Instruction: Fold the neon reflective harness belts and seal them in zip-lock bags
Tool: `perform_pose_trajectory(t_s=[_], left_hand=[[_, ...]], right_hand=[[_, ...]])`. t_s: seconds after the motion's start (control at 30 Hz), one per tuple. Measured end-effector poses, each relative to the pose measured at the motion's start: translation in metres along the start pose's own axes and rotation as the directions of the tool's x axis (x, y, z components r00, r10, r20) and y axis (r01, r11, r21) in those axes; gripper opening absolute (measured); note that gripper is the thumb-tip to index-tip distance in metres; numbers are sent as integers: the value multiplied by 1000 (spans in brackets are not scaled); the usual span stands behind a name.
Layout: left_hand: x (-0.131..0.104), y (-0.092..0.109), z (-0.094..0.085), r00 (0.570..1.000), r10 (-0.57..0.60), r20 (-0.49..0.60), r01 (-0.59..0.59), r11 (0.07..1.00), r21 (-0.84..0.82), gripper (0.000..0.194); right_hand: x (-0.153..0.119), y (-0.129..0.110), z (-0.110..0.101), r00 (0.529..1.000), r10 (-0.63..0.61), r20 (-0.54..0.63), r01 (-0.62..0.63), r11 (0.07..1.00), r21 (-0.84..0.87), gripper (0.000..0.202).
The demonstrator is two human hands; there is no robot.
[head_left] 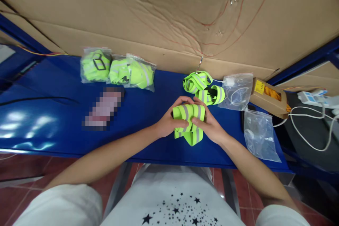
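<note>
Only the head view to go on here, looking straight down over the blue surface [53, 127]. Both hands are working one folded bundle of hi-vis strap [188, 122], neon yellow with grey reflective stripes, held just above the near middle of the surface. The left hand [167, 124] is wrapping around its left end, the right hand [210, 126] is pinching the right side, and the fingers of both are closing on the bundle (thumbs on top, as far as I can tell).

What I'd worry about: a loose tail is hanging out below the fold, so if either grip is easing off, I reckon the folds are springing open and the whole thing is unrolling onto the surface. That webbing looks slick and stiff.

Just behind the hands, two more loose strap bundles [202, 88] are lying close, and a trailing end could be snagging on them or dragging them along.

To the right, empty clear bags [259, 134] and another bag [236, 90] are sitting near the right forearm, so a careless elbow might be sweeping them off the edge. The small cardboard box [268, 97] and white cables [309, 129] are crowding that corner too.

Far left at the back, already bagged straps [118, 70] are sitting well apart from it all.
</note>
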State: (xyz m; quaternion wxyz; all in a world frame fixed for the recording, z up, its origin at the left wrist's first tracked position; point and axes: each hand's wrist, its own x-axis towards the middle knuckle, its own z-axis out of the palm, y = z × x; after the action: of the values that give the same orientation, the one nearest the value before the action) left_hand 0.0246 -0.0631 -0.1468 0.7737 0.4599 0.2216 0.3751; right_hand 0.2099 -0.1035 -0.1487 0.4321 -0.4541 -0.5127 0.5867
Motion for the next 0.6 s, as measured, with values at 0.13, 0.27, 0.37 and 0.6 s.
perform_pose_trajectory(t_s=[0.13,0.27,0.37,0.6], left_hand=[[-4,-9,8,974,223,32,-225,971,79,56],[-5,-8,6,900,409,152,-436,853,287,49],[0,-3,-5,831,477,285,-555,674,488,52],[7,0,-13,980,71,185,-142,902,408,72]], right_hand=[[-1,0,7,1000,-15,-9,16,999,52,101],[0,0,2,1000,-15,9,14,994,111,92],[2,1,-1,994,90,58,-100,976,196,69],[2,-2,-1,979,195,-62,-172,948,267,56]])
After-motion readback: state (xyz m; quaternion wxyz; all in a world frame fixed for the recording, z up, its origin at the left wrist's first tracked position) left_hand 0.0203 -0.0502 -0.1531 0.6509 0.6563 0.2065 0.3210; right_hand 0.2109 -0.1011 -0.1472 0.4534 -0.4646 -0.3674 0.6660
